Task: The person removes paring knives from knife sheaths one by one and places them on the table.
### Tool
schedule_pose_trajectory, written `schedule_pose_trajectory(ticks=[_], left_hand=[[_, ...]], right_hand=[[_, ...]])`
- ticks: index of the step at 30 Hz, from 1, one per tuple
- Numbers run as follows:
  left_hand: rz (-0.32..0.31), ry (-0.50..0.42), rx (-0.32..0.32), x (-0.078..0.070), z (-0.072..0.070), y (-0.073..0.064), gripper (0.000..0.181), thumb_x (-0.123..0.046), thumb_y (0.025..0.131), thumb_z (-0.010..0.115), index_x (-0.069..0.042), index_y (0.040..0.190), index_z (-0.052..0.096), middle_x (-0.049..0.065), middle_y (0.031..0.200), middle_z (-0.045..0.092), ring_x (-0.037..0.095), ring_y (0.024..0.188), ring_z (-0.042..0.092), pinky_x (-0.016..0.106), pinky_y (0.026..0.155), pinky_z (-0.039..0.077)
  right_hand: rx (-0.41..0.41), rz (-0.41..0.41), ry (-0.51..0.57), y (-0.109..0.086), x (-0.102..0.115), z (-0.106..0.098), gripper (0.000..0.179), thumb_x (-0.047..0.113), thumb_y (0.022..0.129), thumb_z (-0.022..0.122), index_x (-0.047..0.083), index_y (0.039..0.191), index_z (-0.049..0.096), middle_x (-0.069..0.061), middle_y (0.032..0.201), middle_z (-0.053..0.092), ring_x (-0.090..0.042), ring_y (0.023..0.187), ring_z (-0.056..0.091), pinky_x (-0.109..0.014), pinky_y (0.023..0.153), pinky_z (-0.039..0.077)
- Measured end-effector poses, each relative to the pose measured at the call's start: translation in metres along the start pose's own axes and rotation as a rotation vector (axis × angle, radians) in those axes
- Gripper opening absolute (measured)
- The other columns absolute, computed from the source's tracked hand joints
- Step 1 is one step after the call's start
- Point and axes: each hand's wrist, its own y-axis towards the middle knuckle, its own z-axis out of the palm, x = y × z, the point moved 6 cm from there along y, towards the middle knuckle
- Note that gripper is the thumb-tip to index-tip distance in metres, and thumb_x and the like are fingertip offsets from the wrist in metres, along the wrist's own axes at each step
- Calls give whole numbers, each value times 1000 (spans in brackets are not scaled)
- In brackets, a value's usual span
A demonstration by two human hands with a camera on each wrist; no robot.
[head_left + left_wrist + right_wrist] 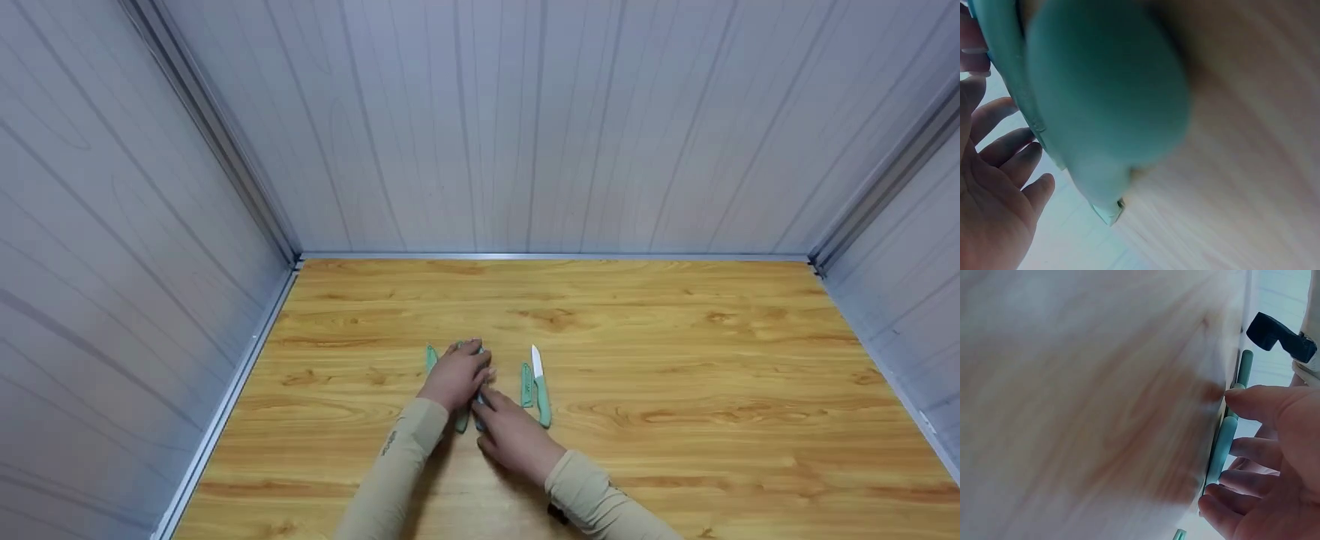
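Observation:
Green-handled knives and green blade covers lie on a wooden tabletop. In the head view my left hand (454, 379) lies palm down over the left group, where a green tip (431, 358) and a handle (461, 421) show around it. Its fingers look loosely bent in the left wrist view, beside a green handle (1005, 53); a second handle (1109, 84) looms blurred close to that camera. My right hand (517, 439) reaches in from the right, thumb and fingertips at green handles (1222, 450). The hands cover the blades of this group.
Right of the hands lie a green blade cover (527, 385) and a bare knife (539, 390) with a white blade pointing away. Pale panel walls (495, 135) enclose the wooden table (712, 390) at the back and sides. A small black object (557, 514) sits at the right sleeve.

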Motion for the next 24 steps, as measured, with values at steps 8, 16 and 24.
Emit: schedule_pose_trajectory(ticks=[8, 16, 24], left_hand=[[18, 23, -9, -1, 1, 0, 41, -36, 101, 46, -9, 130, 58, 14, 143, 44, 28, 133, 39, 45, 112, 24], [34, -4, -23, -4, -5, -2, 38, -31, 101, 48, -7, 128, 59, 17, 142, 45, 31, 129, 43, 44, 111, 26], [46, -9, -50, -4, -7, -2, 36, -28, 101, 49, -7, 127, 60, 17, 141, 46, 32, 129, 44, 44, 110, 29]], right_hand=[[9, 25, -3, 4, 4, -1, 47, 18, 93, 61, 0, 134, 50, -17, 145, 37, -31, 125, 46, -42, 99, 43], [-34, 15, -36, 5, 8, -2, 42, 14, 95, 59, -2, 132, 50, -18, 142, 41, -31, 122, 49, -40, 97, 45], [-97, -14, -86, 6, 9, -2, 37, 13, 97, 53, -2, 131, 51, -17, 138, 45, -28, 119, 52, -36, 96, 46]])
